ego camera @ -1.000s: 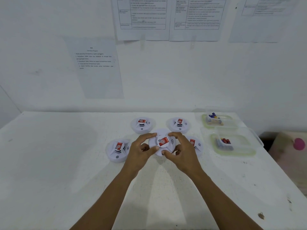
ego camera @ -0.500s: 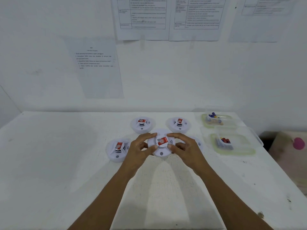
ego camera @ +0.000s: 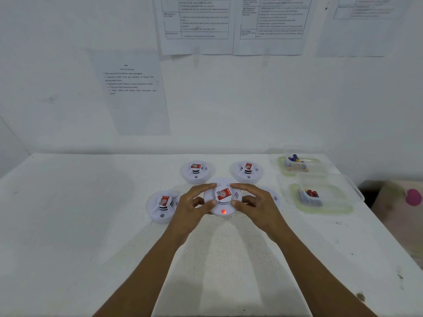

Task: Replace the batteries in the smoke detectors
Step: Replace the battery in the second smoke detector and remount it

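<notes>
While my left hand (ego camera: 190,207) and right hand (ego camera: 258,205) both grip the middle smoke detector (ego camera: 223,195), a slip could bump the next detector (ego camera: 163,205) just left of it.

Smoke detectors: five. Far left detector (ego camera: 196,171), far right detector (ego camera: 247,171), left detector (ego camera: 163,205), centre detector (ego camera: 223,197), right detector (ego camera: 274,197), partly hidden. Battery containers: two. Far container (ego camera: 281,163), near container (ego camera: 295,199). Wall sheets (ego camera: 132,94) (ego camera: 196,24) (ego camera: 272,24) (ego camera: 366,26): four.

White wall (ego camera: 251,99), taped papers (ego camera: 196,24), white table (ego camera: 68,225)
</notes>
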